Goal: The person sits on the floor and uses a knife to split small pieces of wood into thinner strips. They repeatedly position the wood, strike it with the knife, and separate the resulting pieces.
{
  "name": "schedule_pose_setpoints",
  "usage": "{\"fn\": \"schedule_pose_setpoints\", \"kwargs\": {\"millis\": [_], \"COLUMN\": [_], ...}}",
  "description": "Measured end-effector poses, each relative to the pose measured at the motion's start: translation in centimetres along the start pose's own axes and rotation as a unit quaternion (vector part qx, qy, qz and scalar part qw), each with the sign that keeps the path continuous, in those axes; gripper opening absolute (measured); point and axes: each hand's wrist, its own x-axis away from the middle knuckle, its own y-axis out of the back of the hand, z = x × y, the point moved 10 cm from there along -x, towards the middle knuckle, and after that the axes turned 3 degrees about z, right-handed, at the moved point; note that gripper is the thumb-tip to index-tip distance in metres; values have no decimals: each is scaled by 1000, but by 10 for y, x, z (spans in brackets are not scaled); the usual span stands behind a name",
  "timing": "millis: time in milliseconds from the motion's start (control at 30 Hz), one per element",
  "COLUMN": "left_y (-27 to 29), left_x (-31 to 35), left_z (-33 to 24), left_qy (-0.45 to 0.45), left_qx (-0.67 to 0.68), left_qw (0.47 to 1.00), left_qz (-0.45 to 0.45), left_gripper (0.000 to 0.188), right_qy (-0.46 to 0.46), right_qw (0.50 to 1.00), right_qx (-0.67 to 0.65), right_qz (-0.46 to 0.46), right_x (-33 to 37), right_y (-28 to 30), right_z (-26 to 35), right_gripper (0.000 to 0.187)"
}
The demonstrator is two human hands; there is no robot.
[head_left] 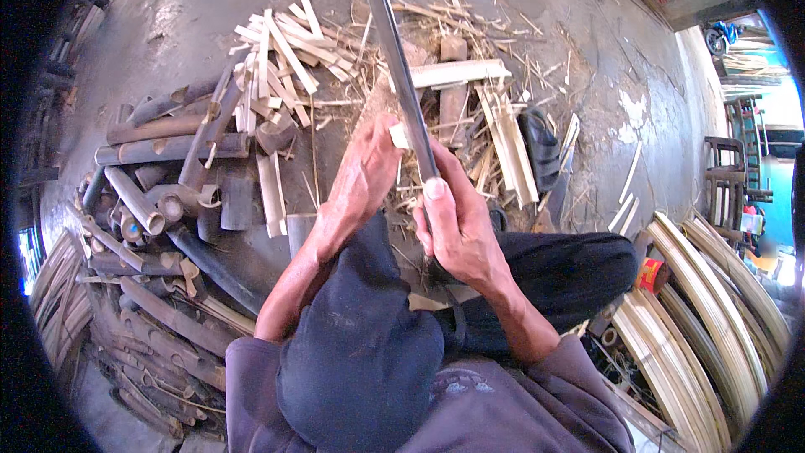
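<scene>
My right hand [463, 222] grips the lower end of a long machete [401, 63], thumb along its back. The dark blade points up and away, tilted slightly left. Close beside it on the left, my left hand [365, 168] is closed around a small piece of bamboo [399, 136], whose pale end shows by the blade; the rest of it is hidden in the fingers. Past the blade, a pale split bamboo length [461, 73] lies crosswise over a brown piece [454, 105]. More split bamboo [509, 147] rests to the right of my hands.
Short pale bamboo sticks [289, 50] lie heaped at the far left. Cut bamboo tubes [172, 149] are piled along the left. Long bamboo strips [671, 361] lean at the lower right, near a red-labelled can [652, 275]. Shavings [436, 13] litter the grey floor [604, 42].
</scene>
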Motion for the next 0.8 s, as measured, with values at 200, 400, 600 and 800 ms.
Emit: {"fn": "schedule_pose_setpoints", "kwargs": {"millis": [200,400,600,800], "left_y": [-2,-11,-5,-6], "left_x": [-3,1,-3,20], "left_z": [7,46,33,72], "left_qy": [48,-41,30,78], "left_qx": [-56,-78,4,-151], "left_qw": [997,996,995,985], "left_qz": [6,-23,-98,-39], "left_gripper": [22,52,31,74], "right_qy": [-13,17,42,47], "right_qw": [1000,1000,999,999], "right_qx": [-7,14,-26,-16], "right_qz": [-17,0,-8,-1], "right_x": [-8,-23,-11,-28], "right_y": [1,-2,9,5], "right_z": [-16,-18,6,-13], "right_gripper": [45,44,45,46]}}
